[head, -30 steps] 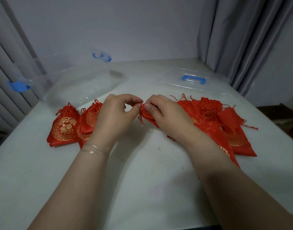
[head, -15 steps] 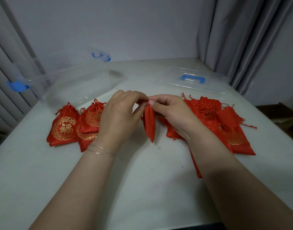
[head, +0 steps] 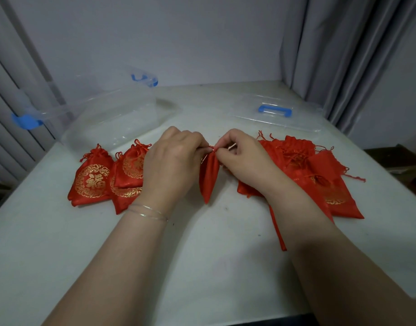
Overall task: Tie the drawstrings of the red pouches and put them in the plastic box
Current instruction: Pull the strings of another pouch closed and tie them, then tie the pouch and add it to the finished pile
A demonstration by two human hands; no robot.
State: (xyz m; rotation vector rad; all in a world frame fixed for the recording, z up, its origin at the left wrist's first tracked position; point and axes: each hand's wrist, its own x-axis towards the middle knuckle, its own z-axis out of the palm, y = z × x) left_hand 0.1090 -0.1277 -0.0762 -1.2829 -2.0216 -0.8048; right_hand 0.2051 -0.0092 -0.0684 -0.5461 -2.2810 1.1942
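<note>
Red satin pouch (head: 209,176) hangs by its gathered neck, pinched between left hand (head: 173,161) and right hand (head: 243,161). Left of it lie tied pouches (head: 103,178), right an untied heap (head: 315,170); beyond it, the plastic box (head: 96,123).

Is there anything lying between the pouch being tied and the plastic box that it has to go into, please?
Partly. The held pouch hangs between the left hand and right hand. The plastic box stands open, lid off, behind and left. The tied pouches lie on the table before it, low enough to lift over.
</note>
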